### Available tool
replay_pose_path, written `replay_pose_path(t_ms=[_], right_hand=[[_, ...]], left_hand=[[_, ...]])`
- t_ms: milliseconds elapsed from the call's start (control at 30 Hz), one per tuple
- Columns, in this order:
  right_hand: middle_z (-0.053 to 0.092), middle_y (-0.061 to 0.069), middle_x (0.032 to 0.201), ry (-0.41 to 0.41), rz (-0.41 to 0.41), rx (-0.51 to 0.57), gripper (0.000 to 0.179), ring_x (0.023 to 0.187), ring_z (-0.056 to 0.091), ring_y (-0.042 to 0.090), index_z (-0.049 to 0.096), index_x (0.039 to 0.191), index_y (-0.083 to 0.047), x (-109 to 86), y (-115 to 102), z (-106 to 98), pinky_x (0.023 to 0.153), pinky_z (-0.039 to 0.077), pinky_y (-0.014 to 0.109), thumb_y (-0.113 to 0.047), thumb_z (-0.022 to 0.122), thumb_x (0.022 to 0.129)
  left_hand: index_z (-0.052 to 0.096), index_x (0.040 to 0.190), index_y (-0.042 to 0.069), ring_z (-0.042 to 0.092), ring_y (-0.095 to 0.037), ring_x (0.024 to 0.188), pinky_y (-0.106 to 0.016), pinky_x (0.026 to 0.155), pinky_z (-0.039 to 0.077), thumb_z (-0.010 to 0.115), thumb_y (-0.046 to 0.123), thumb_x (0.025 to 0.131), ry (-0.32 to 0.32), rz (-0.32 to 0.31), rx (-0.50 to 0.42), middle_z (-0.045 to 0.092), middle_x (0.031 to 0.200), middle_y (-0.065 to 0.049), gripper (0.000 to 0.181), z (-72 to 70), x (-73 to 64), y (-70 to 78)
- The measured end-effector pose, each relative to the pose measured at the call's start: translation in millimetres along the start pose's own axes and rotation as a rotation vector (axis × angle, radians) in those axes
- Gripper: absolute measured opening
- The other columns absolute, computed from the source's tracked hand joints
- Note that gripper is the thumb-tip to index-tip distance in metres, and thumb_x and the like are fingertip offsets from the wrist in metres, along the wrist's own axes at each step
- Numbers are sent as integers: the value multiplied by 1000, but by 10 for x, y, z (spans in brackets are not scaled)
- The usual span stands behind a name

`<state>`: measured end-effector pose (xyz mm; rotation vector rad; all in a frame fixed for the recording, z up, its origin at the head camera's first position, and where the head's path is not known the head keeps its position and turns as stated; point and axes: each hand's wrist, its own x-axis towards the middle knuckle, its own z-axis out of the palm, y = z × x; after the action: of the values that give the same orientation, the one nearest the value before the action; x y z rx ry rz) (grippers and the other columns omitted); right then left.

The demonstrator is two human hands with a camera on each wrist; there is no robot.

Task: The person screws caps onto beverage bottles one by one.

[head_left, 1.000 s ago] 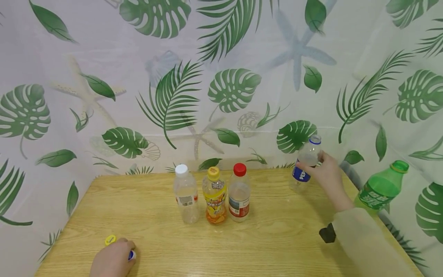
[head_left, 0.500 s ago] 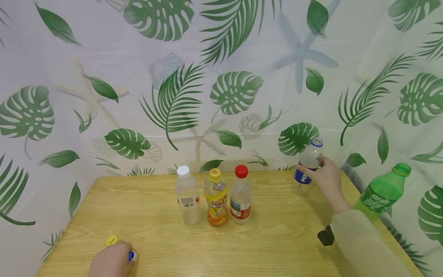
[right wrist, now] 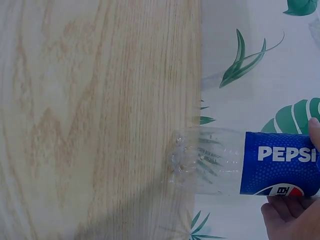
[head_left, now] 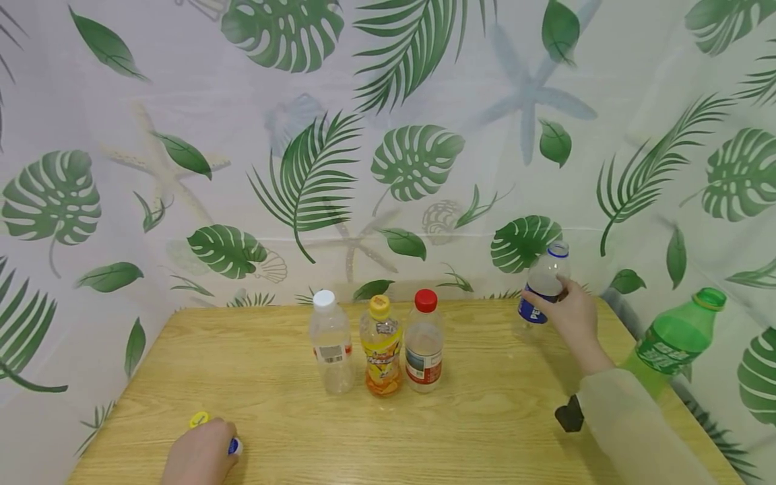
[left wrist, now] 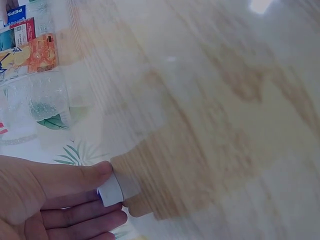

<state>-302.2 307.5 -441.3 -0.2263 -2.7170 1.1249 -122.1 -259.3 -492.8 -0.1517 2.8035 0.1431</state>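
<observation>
My right hand (head_left: 574,318) grips a clear Pepsi bottle (head_left: 531,312) with a blue label at the back right of the table. The bottle stands upright, and its mouth has no cap. In the right wrist view, thumb and fingers lie on either side of the Pepsi label (right wrist: 281,162). At the front left, my left hand (head_left: 202,451) pinches a white bottle cap (left wrist: 111,192) with a blue top between thumb and fingers, low at the tabletop. A yellow bottle cap (head_left: 199,419) lies just beyond that hand, partly covered by it.
Three capped bottles stand side by side mid-table: a clear one with a white cap (head_left: 324,299), an orange-drink bottle (head_left: 382,357), and a red-capped bottle (head_left: 424,350). An uncapped green bottle (head_left: 673,340) stands at the right edge, behind my sleeve (head_left: 636,417). A leaf-patterned cloth (head_left: 418,222) hangs behind.
The head view has shifted slightly, so everything sits a little further right. Both hands keep their holds; the cap's blue top shows a bit differently as the left fingers shift slightly.
</observation>
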Motion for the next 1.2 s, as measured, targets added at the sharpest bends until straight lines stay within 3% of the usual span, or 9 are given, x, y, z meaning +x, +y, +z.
replay_pose_path(t_ms=[133, 400, 633, 767, 933, 1200], right_hand=[[55, 40, 146, -5, -2, -1, 83, 133, 56, 55, 46, 150, 13, 1, 27, 17, 107, 51, 66, -47, 73, 100], [55, 40, 146, -2, 27, 6, 83, 133, 55, 56, 45, 149, 13, 46, 55, 52, 108, 50, 67, -47, 73, 99], [38, 38, 162, -27, 88, 82, 106, 146, 43, 56, 22, 166, 5, 115, 42, 62, 115, 44, 68, -58, 72, 96], [29, 35, 168, -38, 117, 163, 109, 151, 37, 55, 14, 169, 0, 158, 20, 64, 118, 40, 69, -56, 73, 96], [27, 31, 170, -20, 150, 238, 103, 154, 33, 54, 20, 168, -3, 191, -8, 87, 121, 38, 69, -52, 75, 96], [35, 33, 166, 0, 155, 265, 84, 151, 39, 53, 33, 163, -1, 206, 9, 133, 120, 41, 67, -38, 74, 99]], left_hand=[[76, 93, 6, 69, -17, 74, -42, 67, 60, 90, 20, 85, -2, -4, -10, 71, 82, -3, 21, -28, -21, 27], [76, 94, 5, 68, -17, 74, -43, 67, 59, 89, 19, 86, 0, -4, -20, 70, 81, -4, 21, -40, -48, 37], [76, 96, 6, 66, -17, 74, -43, 67, 59, 89, 20, 86, -4, -12, -19, 69, 83, -4, 22, -19, -40, 28], [76, 96, 6, 66, -17, 74, -44, 68, 59, 89, 20, 86, 6, -8, -19, 69, 83, -4, 21, -18, -39, 26], [75, 96, 6, 67, -17, 75, -44, 68, 59, 88, 20, 87, 7, -8, -19, 69, 84, -4, 21, -18, -38, 22], [75, 93, 6, 67, -17, 74, -42, 68, 59, 89, 21, 86, 8, 3, -2, 69, 81, -4, 22, -23, -8, -4]])
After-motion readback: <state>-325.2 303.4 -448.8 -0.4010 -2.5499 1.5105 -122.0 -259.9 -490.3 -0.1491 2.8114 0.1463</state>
